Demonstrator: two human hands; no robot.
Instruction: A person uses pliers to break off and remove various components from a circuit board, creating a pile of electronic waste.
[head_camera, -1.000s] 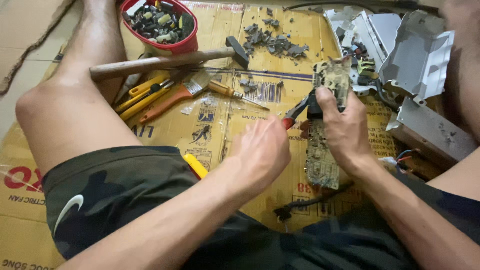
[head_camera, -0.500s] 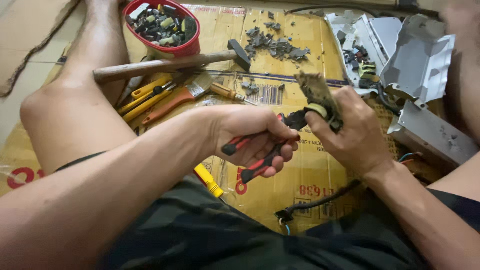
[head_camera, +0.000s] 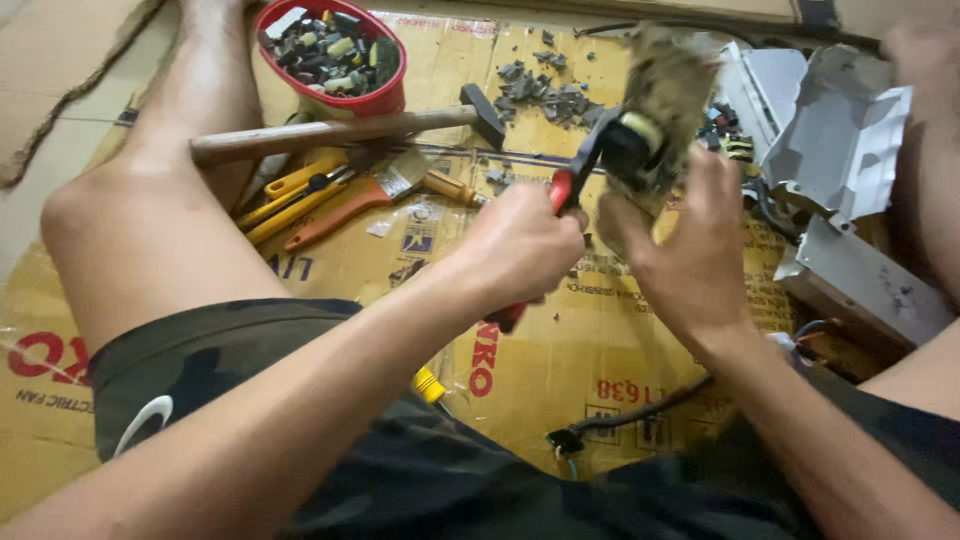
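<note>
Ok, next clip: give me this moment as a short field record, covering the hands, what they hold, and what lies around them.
Setting: person seated on flattened cardboard
Left hand: grips red-handled pliers, jaws on a component of the board
Right hand: holds a circuit board raised and tilted
Ahead, left: red bowl of small parts, hammer, orange-handled brush, yellow-handled tools
Ahead, centre: grey debris pile
Right: grey metal casing
Near lap: black cable

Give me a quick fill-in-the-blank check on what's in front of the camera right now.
1. The left hand grips pliers with ____ handles.
2. The right hand holds up a circuit board while the pliers bite a ____ component on it.
3. The red bowl of removed parts sits just beyond the ____.

Missing words: red; black; hammer
</note>
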